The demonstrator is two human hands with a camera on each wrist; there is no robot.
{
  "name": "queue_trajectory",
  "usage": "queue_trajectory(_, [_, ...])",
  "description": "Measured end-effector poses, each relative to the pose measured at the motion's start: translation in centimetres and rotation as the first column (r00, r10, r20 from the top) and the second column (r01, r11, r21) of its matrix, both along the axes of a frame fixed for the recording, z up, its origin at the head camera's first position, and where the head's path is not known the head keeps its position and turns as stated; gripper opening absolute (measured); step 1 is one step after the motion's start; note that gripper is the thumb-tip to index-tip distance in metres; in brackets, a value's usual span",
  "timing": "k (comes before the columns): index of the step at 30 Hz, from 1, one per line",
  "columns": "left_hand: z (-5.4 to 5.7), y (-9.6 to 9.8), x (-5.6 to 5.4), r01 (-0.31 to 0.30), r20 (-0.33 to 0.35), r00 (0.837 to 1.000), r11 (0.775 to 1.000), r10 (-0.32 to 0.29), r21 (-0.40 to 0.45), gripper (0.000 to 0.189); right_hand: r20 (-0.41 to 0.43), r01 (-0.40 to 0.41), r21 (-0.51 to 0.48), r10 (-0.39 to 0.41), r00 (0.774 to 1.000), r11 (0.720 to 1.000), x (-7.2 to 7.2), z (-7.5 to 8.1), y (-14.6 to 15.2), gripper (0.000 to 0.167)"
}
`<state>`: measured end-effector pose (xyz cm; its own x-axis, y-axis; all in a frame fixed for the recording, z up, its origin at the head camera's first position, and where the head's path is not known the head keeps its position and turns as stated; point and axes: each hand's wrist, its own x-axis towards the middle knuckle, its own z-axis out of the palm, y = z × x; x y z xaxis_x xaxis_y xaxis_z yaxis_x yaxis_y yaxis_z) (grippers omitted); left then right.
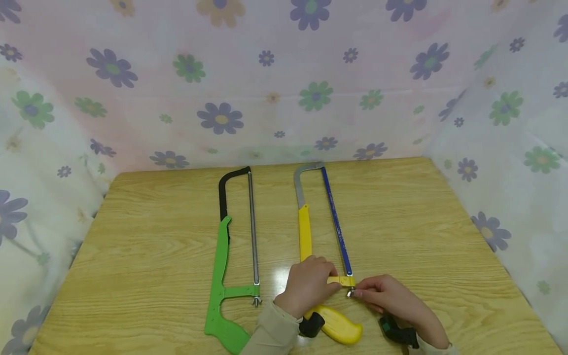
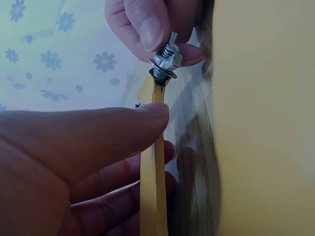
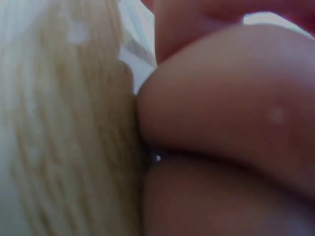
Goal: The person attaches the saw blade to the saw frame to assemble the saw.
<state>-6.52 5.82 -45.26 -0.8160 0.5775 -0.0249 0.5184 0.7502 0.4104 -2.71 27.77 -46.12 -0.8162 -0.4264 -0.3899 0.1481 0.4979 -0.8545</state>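
Observation:
A yellow hacksaw (image 1: pixel 305 231) with a grey front frame and a blue blade (image 1: pixel 337 224) lies on the table, its handle toward me. My left hand (image 1: pixel 308 286) grips the yellow crossbar near the blade's lower end, thumb on one side and fingers on the other. At the end of that bar is a metal wing nut (image 1: pixel 350 293) on a threaded bolt. My right hand (image 1: pixel 390 296) pinches the wing nut with thumb and forefinger. In the left wrist view the wing nut (image 2: pixel 170 61) shows beside the right fingertips. The right wrist view is mostly blurred fingers (image 3: pixel 221 98).
A green hacksaw (image 1: pixel 219 259) with a black front frame and grey blade lies left of the yellow one, its handle near my left sleeve (image 1: pixel 275 329). Flowered cloth (image 1: pixel 266 98) hangs behind the wooden table (image 1: pixel 146 246) and along both sides.

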Motion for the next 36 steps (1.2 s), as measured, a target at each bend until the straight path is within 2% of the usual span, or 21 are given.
queue_trajectory(14, [0.23, 0.11, 0.03, 0.004, 0.008, 1.000, 1.000, -0.004, 0.019, 0.016, 0.009, 0.144, 0.054, -0.144, 0.989, 0.988, 0.28, -0.05, -0.28, 0.025])
queue_trajectory(20, [0.16, -0.03, 0.02, -0.006, -0.002, 1.000, 1.000, 0.006, 0.018, 0.015, 0.023, 0.141, 0.040, -0.142, 0.990, 0.989, 0.33, -0.03, -0.53, 0.027])
queue_trajectory(28, [0.28, -0.08, 0.16, 0.004, 0.019, 1.000, 1.000, -0.004, 0.031, 0.016, 0.053, 0.134, 0.017, -0.135, 0.989, 0.991, 0.54, -0.18, -0.21, 0.027])
queue_trajectory(36, [0.17, -0.11, 0.00, 0.005, 0.013, 1.000, 1.000, -0.005, 0.023, 0.015, 0.010, 0.098, 0.021, -0.098, 0.995, 0.995, 0.49, -0.22, -0.16, 0.027])
